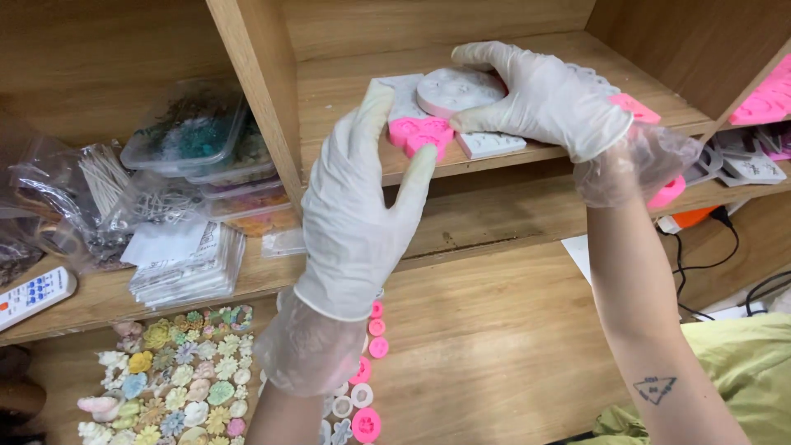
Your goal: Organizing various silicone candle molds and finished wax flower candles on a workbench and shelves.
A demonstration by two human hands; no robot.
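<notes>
Head cam: our right hand (544, 99), gloved, curls thumb & fingers round a round pale-pink mould (457, 91) lying flat on the wooden shelf (346, 91), no long axis. Our left hand (362, 206), fingers spread w/ nothing held, hovers by the bright-pink mould (420, 133) at shelf's front edge.

2 gloved hands (354, 222), 1 round white mould (457, 89), 1 remote (33, 297), 3 stacked tubs (206, 148).
</notes>
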